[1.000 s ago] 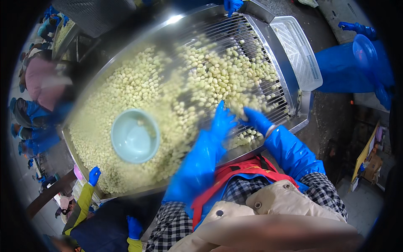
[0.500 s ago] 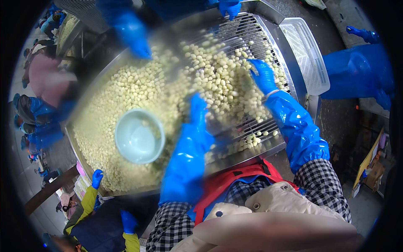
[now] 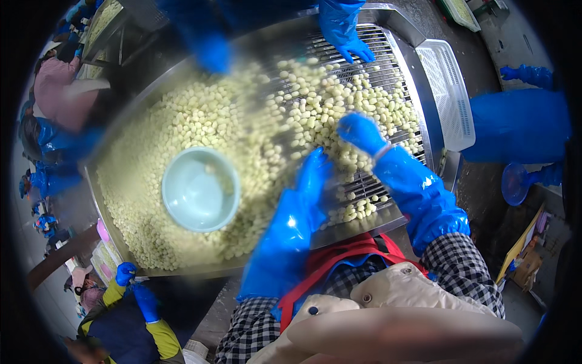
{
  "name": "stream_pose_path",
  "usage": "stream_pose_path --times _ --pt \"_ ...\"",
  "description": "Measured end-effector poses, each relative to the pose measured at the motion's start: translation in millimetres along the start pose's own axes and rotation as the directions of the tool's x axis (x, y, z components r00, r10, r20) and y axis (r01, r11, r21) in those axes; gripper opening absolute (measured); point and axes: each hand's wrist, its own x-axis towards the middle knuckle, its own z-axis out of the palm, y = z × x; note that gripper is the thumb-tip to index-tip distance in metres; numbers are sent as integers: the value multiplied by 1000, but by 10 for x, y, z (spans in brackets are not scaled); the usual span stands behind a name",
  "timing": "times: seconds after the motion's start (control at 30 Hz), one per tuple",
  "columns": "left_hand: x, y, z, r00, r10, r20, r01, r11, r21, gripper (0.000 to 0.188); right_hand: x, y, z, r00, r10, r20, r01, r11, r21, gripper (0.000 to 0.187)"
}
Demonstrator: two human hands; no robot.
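Small pale yellow-green oval pieces (image 3: 315,100) lie spread over a metal slatted grate (image 3: 388,67) and heaped across the metal sorting table to its left. My right hand (image 3: 362,132), in a blue glove, is over the pieces on the grate, its fingers bent down and blurred. My left hand (image 3: 315,168), also blue-gloved, is just left of it and nearer to me, low at the edge of the heap with fingers stretched forward, smeared by motion. No held piece can be made out in either hand. A light blue bowl (image 3: 200,189) rests on the heap left of my left hand.
A white perforated basket (image 3: 445,91) stands along the table's right rim. Across the table are a co-worker's gloved hand (image 3: 351,45) over the grate and another blurred blue glove (image 3: 212,54). A co-worker in a yellow-sleeved top (image 3: 160,340) is at the lower left.
My right hand has moved left and nearer to me across the pieces. My left hand has moved right, so the two are closer. The far co-worker's hand has come down over the grate.
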Motion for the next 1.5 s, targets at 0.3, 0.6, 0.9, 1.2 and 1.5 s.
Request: stream_pose_path --times 0.3,0.6,0.9,1.2,1.5 --pt "-93 52 64 987 -150 54 156 981 -120 40 391 328 422 988 -142 53 148 843 -517 14" --pt "-193 42 166 988 -128 -91 130 991 16 42 167 -22 245 993 -23 114 53 962 -268 20" --pt "-445 274 321 965 -203 163 239 942 -238 40 657 60 356 964 -233 -129 164 901 -403 21" --pt "-179 80 113 1000 -3 -12 0 976 -217 42 269 -280 261 998 -64 11 64 947 -316 24" --pt "289 -130 -445 882 29 471 191 891 -412 35 807 192 81 925 -258 -281 127 903 -409 24"
